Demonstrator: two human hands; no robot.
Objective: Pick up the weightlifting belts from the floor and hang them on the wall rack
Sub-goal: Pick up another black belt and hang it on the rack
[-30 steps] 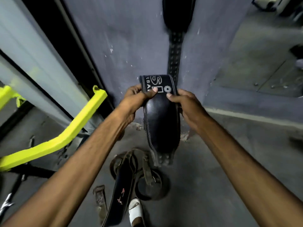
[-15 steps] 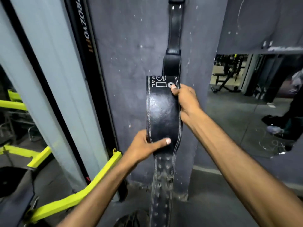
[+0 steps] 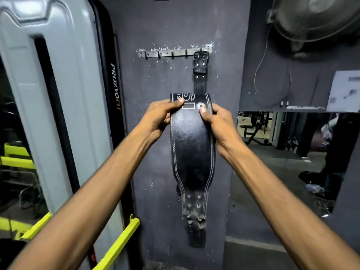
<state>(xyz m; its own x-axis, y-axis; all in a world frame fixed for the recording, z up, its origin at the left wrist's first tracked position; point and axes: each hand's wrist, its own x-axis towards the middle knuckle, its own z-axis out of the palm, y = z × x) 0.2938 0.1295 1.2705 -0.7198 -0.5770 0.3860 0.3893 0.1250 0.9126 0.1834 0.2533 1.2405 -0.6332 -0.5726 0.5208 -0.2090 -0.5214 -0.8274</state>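
Observation:
A black leather weightlifting belt (image 3: 191, 152) with white stitching hangs folded over between my hands, its holed end pointing down. My left hand (image 3: 158, 115) grips the belt's upper left edge and my right hand (image 3: 218, 118) grips its upper right edge. Above them a metal wall rack (image 3: 165, 53) with several hooks is fixed to the dark grey wall. A second black belt (image 3: 199, 78) hangs by its buckle from the rack's right-hand hook, its lower part hidden behind the belt I hold.
A grey gym machine column (image 3: 64, 114) with yellow bars (image 3: 118, 244) stands close on the left. A wall fan (image 3: 313, 20) is mounted at the upper right. A mirror (image 3: 282, 152) at right reflects gym equipment and a person's legs.
My left hand has moved from the belt's middle up to its top edge. Both hands have lifted the belt, and my view has tilted up, bringing the wall rack into sight.

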